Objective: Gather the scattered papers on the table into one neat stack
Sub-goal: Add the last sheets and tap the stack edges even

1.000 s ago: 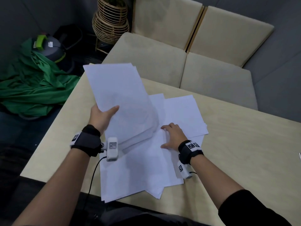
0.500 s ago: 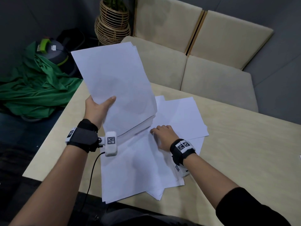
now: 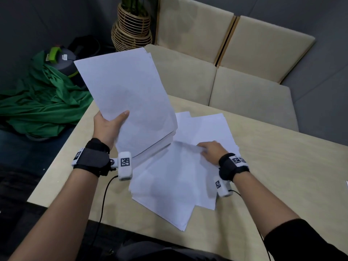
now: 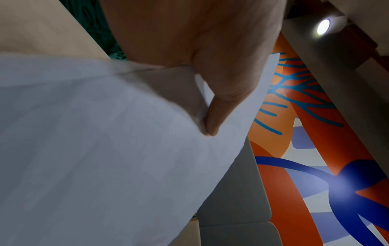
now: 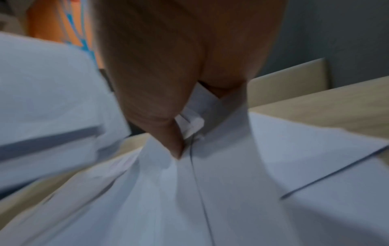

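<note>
My left hand (image 3: 111, 123) grips a gathered stack of white papers (image 3: 128, 98) by its near left edge, thumb on top, and holds it tilted up above the table. The thumb (image 4: 219, 106) presses on the sheets (image 4: 105, 149) in the left wrist view. Several loose white sheets (image 3: 175, 181) lie overlapping on the light wooden table (image 3: 282, 176). My right hand (image 3: 209, 151) rests on these sheets and pinches the far edge of the top sheet. In the blurred right wrist view my thumb (image 5: 168, 133) and fingers pinch a lifted fold of paper (image 5: 193, 123).
A beige sofa (image 3: 235, 91) runs along the table's far side. A wicker plant stand (image 3: 131, 29) stands at the back. Green cloth (image 3: 43, 102) and a grey device (image 3: 64, 59) lie on the floor at the left. Bare tabletop lies to the right of the sheets.
My left hand has raised the gathered stack higher and tilted it more upright. My right hand went from lying flat on the sheets to pinching the top sheet's edge.
</note>
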Demonstrator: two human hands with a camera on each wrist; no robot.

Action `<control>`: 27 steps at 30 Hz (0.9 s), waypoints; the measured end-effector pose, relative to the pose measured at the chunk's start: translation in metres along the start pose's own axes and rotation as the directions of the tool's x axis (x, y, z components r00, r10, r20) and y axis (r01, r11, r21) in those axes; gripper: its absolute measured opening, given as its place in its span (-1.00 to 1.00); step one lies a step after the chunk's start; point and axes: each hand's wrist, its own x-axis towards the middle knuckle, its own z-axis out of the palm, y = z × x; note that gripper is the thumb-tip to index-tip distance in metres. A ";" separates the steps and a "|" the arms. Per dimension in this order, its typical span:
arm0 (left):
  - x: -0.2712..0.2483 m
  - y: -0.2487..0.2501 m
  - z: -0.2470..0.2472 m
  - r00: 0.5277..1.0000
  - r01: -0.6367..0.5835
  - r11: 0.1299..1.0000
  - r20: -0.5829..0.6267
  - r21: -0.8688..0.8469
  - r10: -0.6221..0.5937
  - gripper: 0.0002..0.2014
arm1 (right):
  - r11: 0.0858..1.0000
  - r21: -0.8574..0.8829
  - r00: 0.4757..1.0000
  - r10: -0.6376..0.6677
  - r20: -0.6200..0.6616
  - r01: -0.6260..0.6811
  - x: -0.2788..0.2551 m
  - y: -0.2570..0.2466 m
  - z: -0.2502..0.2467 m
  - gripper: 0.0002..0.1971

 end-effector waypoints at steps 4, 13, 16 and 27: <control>-0.003 -0.003 0.001 0.999 0.042 0.996 -0.023 -0.074 -0.044 -0.46 | 0.946 0.274 0.931 0.249 -0.269 -0.174 -0.004 0.048 -0.038 -0.59; -0.032 -0.053 0.010 0.896 0.430 0.878 0.218 -0.210 -0.386 -0.37 | 0.324 0.915 0.664 0.633 -0.399 0.242 -0.020 0.073 -0.083 -0.67; -0.050 -0.077 0.018 0.823 0.551 0.820 0.259 -0.155 -0.505 -0.49 | 0.223 0.942 0.762 0.555 -0.334 0.251 -0.026 0.055 -0.079 -0.66; -0.073 -0.135 0.010 0.669 0.743 0.662 0.111 -0.098 -0.735 -0.29 | 0.748 0.630 0.971 0.234 0.043 -0.208 -0.036 0.020 0.039 -0.58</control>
